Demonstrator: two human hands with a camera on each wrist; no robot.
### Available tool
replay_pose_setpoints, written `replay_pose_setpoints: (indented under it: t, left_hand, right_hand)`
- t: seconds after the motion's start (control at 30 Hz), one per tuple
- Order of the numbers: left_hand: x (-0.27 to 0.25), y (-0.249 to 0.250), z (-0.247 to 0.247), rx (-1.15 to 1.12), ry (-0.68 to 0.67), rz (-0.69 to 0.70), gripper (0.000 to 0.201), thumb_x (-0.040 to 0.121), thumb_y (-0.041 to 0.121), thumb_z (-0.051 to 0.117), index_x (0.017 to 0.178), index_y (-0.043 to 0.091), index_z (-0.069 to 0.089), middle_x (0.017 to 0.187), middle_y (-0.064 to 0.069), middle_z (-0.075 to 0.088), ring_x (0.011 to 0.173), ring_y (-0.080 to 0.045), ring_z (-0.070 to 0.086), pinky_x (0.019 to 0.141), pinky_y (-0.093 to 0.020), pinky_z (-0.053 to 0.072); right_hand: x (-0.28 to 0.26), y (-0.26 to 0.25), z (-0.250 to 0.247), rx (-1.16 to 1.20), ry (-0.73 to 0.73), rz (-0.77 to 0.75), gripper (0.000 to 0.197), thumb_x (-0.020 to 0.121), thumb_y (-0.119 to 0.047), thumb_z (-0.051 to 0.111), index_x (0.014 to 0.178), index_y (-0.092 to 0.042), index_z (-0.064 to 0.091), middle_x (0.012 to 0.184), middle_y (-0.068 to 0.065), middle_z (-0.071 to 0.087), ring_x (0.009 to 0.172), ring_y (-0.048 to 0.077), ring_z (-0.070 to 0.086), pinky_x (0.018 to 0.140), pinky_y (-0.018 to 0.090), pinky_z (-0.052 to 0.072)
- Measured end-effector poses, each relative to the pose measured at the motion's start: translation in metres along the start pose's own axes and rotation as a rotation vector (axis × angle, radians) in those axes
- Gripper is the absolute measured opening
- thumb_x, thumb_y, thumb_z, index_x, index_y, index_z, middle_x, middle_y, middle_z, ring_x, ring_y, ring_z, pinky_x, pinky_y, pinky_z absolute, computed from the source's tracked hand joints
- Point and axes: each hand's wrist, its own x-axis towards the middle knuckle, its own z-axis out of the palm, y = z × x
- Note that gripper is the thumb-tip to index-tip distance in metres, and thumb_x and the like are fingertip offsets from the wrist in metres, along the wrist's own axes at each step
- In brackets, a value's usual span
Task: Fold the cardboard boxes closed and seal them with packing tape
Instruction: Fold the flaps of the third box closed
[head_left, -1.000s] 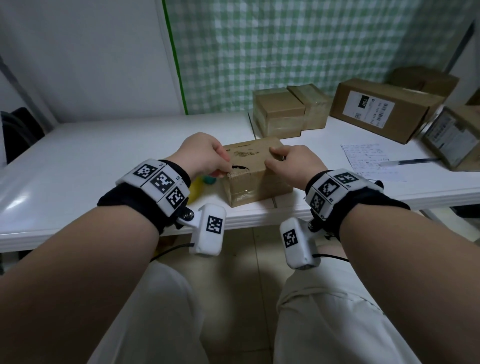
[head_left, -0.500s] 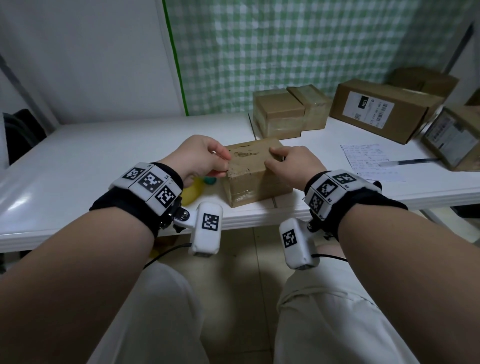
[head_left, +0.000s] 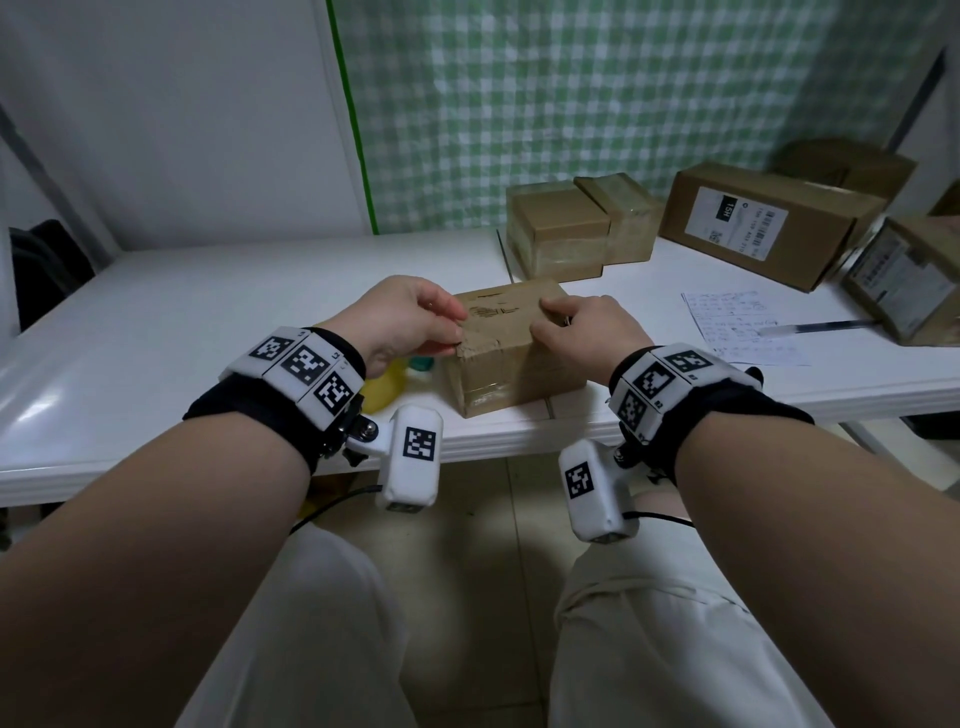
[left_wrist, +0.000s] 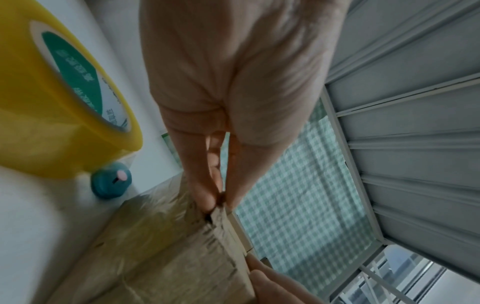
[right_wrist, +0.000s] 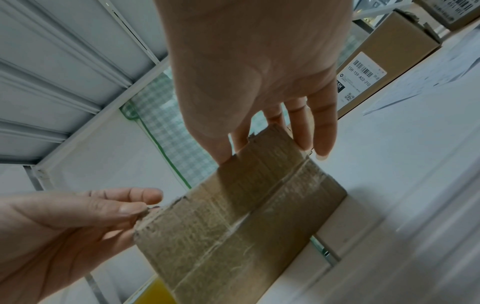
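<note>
Cardboard box (head_left: 511, 345) sits at the near edge of the white worktop (head_left: 156, 322), its top flaps folded down, with older clear tape wrinkled over its front and side faces. The left hand (head_left: 405, 322) pinches the ragged near-left corner of the top flap between thumb and fingertips; the left wrist view shows that pinch right on the torn cardboard edge. The right hand (head_left: 582, 332) has its grip curled over the right edge of the top, thumb on the near side and fingers draped over the far side, as the right wrist view shows. Both hands are therefore grasping the box, neither one free.

The yellow roll of packing tape (left_wrist: 59, 98) lies on the worktop just left of the box, with a small teal round thing (left_wrist: 111, 181) beside it. No fresh strip crosses the top seam as far as these views show, so the sealing appears not yet done.

The risks, as I judge them: the corner being pinched is already frayed and could tear further if pulled hard. Letting go to reach for the tape may let the flaps spring up, since worn cardboard holds a crease poorly. The box also stands close to the worktop's front edge, so a push toward the person could tip it off.
</note>
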Motion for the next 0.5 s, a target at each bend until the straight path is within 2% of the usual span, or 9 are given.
replay_pose_setpoints:
  t: [0.07, 0.17, 0.37, 0.5]
  left_hand:
    - [0.002, 0.003, 0.0, 0.036, -0.007, -0.003, 0.019, 0.077, -0.011, 0.066, 0.086, 0.006, 0.066, 0.097, -0.012, 0.066, 0.082, -0.02, 0.067, 0.068, -0.023, 0.059]
    - [0.005, 0.007, 0.0, 0.131, -0.008, -0.013, 0.022, 0.073, -0.01, 0.071, 0.085, 0.008, 0.067, 0.094, -0.01, 0.068, 0.085, -0.019, 0.068, 0.07, -0.023, 0.057]
    - [0.009, 0.009, 0.0, 0.187, 0.013, -0.01, 0.023, 0.07, -0.009, 0.073, 0.081, 0.011, 0.067, 0.083, -0.007, 0.07, 0.08, -0.018, 0.067, 0.071, -0.026, 0.054]
    - [0.011, 0.005, 0.001, 0.18, 0.026, -0.007, 0.023, 0.071, -0.007, 0.073, 0.081, 0.012, 0.067, 0.081, -0.004, 0.07, 0.079, -0.016, 0.067, 0.078, -0.03, 0.055]
  right_hand:
    - [0.0, 0.0, 0.0, 0.003, 0.0, 0.0, 0.051, 0.086, -0.048, 0.046, 0.137, -0.039, 0.047, 0.138, 0.007, 0.047, 0.119, 0.028, 0.052, 0.101, 0.04, 0.044]
    - [-0.001, 0.0, -0.001, 0.008, -0.002, 0.001, 0.052, 0.086, -0.049, 0.046, 0.137, -0.039, 0.047, 0.139, 0.007, 0.046, 0.119, 0.027, 0.052, 0.102, 0.04, 0.043]
    - [-0.002, 0.0, -0.001, -0.01, -0.003, -0.007, 0.051, 0.087, -0.049, 0.045, 0.137, -0.038, 0.046, 0.138, 0.008, 0.047, 0.119, 0.028, 0.052, 0.102, 0.04, 0.043]
    - [-0.002, -0.001, 0.0, -0.009, -0.007, -0.011, 0.051, 0.087, -0.049, 0.044, 0.137, -0.039, 0.046, 0.138, 0.009, 0.047, 0.119, 0.029, 0.052, 0.102, 0.041, 0.043]
